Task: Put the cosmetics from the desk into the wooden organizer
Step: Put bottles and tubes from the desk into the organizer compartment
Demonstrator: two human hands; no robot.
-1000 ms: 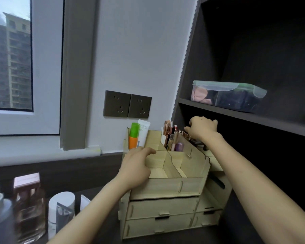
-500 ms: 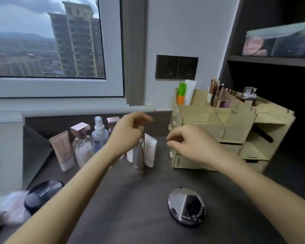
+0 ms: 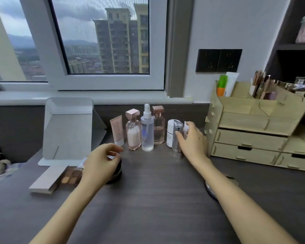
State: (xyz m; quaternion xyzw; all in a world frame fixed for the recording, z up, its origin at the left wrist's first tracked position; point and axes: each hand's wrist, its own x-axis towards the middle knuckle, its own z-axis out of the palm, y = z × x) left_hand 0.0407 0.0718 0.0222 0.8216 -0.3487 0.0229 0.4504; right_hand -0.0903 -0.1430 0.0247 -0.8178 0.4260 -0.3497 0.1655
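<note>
The wooden organizer [image 3: 253,124] stands at the right of the dark desk [image 3: 148,199], with tubes and brushes in its top slots. Left of it stands a row: pink tube [image 3: 118,131], perfume bottle [image 3: 133,134], spray bottle [image 3: 147,129], a second perfume bottle [image 3: 158,127], white bottle [image 3: 170,133], silver tube [image 3: 176,132] and a small white tube [image 3: 185,126]. My right hand [image 3: 194,141] curls around the last two tubes, thumb in front, fingers behind. My left hand [image 3: 100,164] hovers with loosely curled fingers over a black round case [image 3: 117,170], mostly hiding it.
A tilted mirror stand [image 3: 67,131] is at the back left, with an eyeshadow palette [image 3: 70,176] and a flat box [image 3: 44,182] in front of it. A shiny compact [image 3: 209,188] lies half under my right forearm. A window sill runs behind; dark shelves rise at the right.
The view swung left from the organizer to the row of bottles. My right hand moved from the organizer to the tubes beside it. My left hand dropped over the black case.
</note>
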